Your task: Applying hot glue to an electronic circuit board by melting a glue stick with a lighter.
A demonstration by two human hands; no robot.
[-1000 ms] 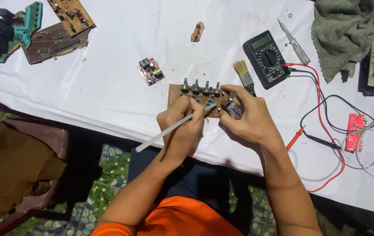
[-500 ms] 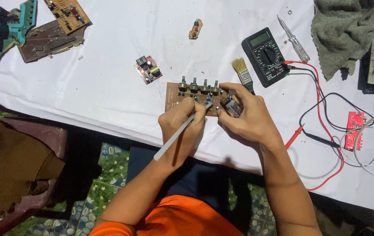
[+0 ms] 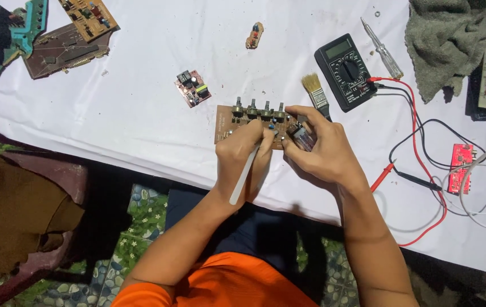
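Since a second ago, the white stick (image 3: 247,170) in the left hand (image 3: 247,152) has swung from lying flat and pointing left to standing steeper, its free end now pointing toward the person's body, while both hands keep their place over the board.

Largest in view is the white tablecloth (image 3: 135,119), which covers the table from left to right. On its far right lies a crumpled grey towel (image 3: 447,40). At the far left sit a dark brown board (image 3: 64,51), a teal piece (image 3: 24,28) and a smaller brown circuit board (image 3: 89,17).

At the near edge of the cloth, in the middle, lies the brown circuit board with a row of knobs (image 3: 237,122). The left hand is clenched around the white stick like a pen, its tip hidden at the board. The right hand (image 3: 322,150) touches the board's right end, its fingers grasping a small shiny cylinder (image 3: 301,137).

Just right of the board and farther away, a black multimeter (image 3: 346,71) lies flat, with red and black leads (image 3: 419,159) looping to the right. A red module (image 3: 462,161) sits near the right edge. A paintbrush (image 3: 316,94) lies between board and multimeter, a clear-handled screwdriver (image 3: 382,41) beyond the meter. A small pink board (image 3: 192,88) lies left of the knobs, and a tiny board (image 3: 254,35) lies farther away.
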